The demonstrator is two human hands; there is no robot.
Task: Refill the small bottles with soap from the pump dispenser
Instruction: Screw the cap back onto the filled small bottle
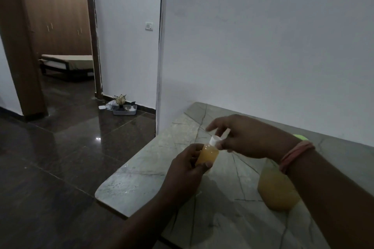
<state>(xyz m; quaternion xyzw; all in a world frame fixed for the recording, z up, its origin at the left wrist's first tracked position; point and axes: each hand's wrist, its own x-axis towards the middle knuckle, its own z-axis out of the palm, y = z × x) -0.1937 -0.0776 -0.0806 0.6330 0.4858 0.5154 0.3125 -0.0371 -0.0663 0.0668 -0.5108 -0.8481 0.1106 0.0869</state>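
- The small bottle (207, 155), full of amber soap, is held above the marble counter (141, 184), tilted.
- The left hand (188, 170) grips its body, fingers curled round it.
- The right hand (244, 137) pinches the white cap (215, 140) at the bottle's neck, forefinger stretched out.
- The larger soap container (277, 190) stands under the right wrist.

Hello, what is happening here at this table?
A person is working with soap bottles over a stone table. The left hand holds a small bottle of orange soap. The right hand pinches its white cap at the bottle's mouth; whether the cap is going on or coming off cannot be told. A bigger bottle of orange soap stands on the table, partly behind the right arm.
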